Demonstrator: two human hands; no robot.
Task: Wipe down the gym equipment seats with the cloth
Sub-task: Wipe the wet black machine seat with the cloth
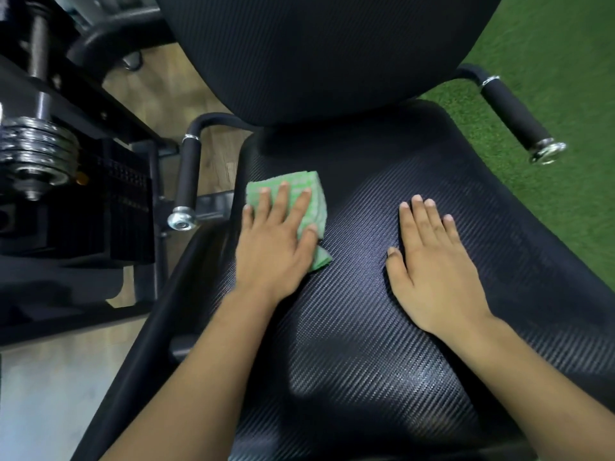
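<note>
pressing green cloth [301, 191] flat on seat [349, 327]

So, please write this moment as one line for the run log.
left hand: flat on green cloth | right hand: flat, bare, on seat pad | cloth: seat's left-rear part

Left hand [273, 241]: palm down, fingers spread flat, pointing toward 12 o'clock. Right hand [432, 261]: palm down, fingers together, extended, at 3 o'clock of the left. Forearms bare.
</note>
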